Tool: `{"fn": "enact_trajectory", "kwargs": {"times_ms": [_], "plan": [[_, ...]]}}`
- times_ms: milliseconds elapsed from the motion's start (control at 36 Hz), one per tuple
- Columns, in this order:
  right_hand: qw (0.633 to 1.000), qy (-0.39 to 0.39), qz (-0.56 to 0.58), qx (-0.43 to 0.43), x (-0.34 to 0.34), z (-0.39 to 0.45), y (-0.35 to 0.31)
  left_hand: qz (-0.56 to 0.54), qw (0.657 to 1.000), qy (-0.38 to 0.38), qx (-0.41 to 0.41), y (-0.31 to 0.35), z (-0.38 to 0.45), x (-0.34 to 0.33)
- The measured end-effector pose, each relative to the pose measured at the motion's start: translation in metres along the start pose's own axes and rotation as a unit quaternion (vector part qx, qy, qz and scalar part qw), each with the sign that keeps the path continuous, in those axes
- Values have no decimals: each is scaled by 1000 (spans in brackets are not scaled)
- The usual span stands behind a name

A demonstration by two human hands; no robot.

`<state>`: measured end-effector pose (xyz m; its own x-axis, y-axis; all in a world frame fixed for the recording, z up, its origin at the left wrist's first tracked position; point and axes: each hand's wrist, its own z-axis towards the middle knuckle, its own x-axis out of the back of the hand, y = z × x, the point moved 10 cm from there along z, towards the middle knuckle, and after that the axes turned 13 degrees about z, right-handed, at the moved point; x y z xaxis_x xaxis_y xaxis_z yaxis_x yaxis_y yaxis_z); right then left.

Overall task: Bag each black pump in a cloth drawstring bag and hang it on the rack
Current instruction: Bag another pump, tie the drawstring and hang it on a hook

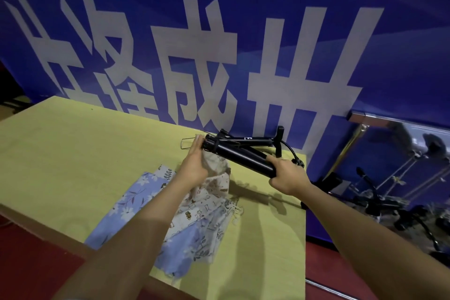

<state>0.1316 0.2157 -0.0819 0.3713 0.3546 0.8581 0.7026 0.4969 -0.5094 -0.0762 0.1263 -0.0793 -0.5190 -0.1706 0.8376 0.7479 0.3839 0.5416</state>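
- Head view, hands: the right hand (287,176) is clenched round the near end of a black pump (243,158), which is lifted off the desk (60,153) and slants up toward the left. The left hand (194,165) grips the mouth of a pale printed drawstring bag (216,178) against the pump's far end; its fingers cover that end, so I cannot tell whether the tip is inside the cloth yet.
- Hidden or unclear: a second pump (255,140) lies behind the held one at the desk's far edge, partly masked by it; its T-handle stands up beside the blue banner (219,31). A thin wire loop (188,143) pokes out left of the left hand, its attachment hidden.
- More cloth bags (136,200), blue floral and pale prints, lie overlapped under the left forearm, so their number is hard to make out.
- Right side: a shiny metal rack (389,143) is dim, with dark shapes hanging or piled below it, too murky to name.
- Open room: the desk's left half is bare yellow surface; its right edge falls just beneath the right wrist, and the near edge runs under both forearms above red floor (29,251).
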Motion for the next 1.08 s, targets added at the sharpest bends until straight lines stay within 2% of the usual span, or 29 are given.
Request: {"fn": "enact_trajectory", "kwargs": {"times_ms": [139, 306, 417, 528, 611, 694, 750, 833, 972, 1028, 1083], "plan": [[998, -17, -67, 2, -6, 3, 1, 7, 1000, -1, 1, -8, -4, 1], [979, -48, -190, 59, -22, 11, -24, 68, 997, -27, -37, 1, -2, -2], [962, -37, -254, 97, -26, 22, -50, 108, 990, -57, -73, 17, -3, -15], [931, 1, -318, 179, -21, 24, -89, 112, 986, -67, -103, 33, -3, -29], [890, 53, -367, 265, -16, 17, -118, 142, 985, -30, -94, 41, 0, -28], [846, 120, -391, 341, -9, 13, -133, 250, 963, 65, -79, 48, 0, -14], [830, 155, -384, 373, -3, 10, -138, 277, 951, 118, -72, 54, -2, -8], [810, 206, -358, 417, 9, -1, -146, 281, 950, 128, -52, 57, 1, -7], [822, 228, -273, 446, 23, -13, -140, 187, 973, 131, -17, 44, 13, 5], [841, 206, -231, 443, 23, -12, -133, 158, 980, 124, -7, 38, 17, 10], [879, 178, -179, 405, 25, -3, -125, 115, 985, 125, -10, 38, 16, 16]]}}
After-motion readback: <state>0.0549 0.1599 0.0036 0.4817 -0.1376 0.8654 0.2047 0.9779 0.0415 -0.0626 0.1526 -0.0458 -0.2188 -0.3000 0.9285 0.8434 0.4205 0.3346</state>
